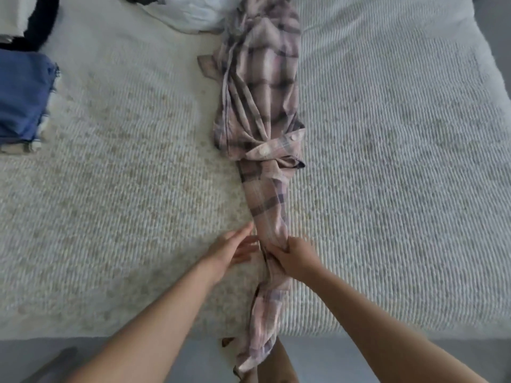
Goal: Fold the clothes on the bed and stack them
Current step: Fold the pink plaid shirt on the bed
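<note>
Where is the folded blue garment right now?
In the head view the folded blue garment lies at the bed's far left edge, just below a dark and white pile, well left of the plaid shirt.

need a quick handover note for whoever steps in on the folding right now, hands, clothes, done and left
Right hand: grips the plaid shirt at its near, bunched part.
Left hand: open, fingers straight, beside the shirt; contact cannot be told.
Plaid shirt: stretched in a long rumpled strip up the middle of the bed, its near end hanging over the bed's edge. Not folded yet.
Done: a folded blue garment lies at the left edge on top of a stack, with dark and pale pieces behind it.
Left: spread and fold the plaid shirt, add it to a stack, then the white garment lying loose at the far end.
</note>
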